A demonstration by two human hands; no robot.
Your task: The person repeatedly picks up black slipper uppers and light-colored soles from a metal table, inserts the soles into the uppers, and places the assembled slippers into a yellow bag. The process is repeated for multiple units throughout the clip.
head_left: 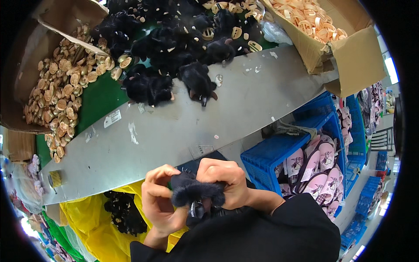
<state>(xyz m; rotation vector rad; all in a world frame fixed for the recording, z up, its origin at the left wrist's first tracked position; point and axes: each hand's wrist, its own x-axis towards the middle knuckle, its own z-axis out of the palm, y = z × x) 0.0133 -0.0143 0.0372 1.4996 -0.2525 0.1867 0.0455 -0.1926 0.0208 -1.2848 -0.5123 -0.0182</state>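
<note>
Close to my body, below the table's near edge, I hold a black furry plush piece in both hands. My left hand pinches its left side between thumb and fingers. My right hand is closed on its upper right side, the fingers curled. A shiny black part shows at the underside of the plush. What lies beneath my right fingers is hidden. Two similar black plush pieces, one to the left and one to the right, lie on the grey metal table beyond my hands.
A heap of black plush pieces covers the far table. At left, a cardboard box spills gold and beige shell-like parts. Another box holds beige plastic parts. Blue crates with pink slippers stand right; a yellow bag hangs lower left.
</note>
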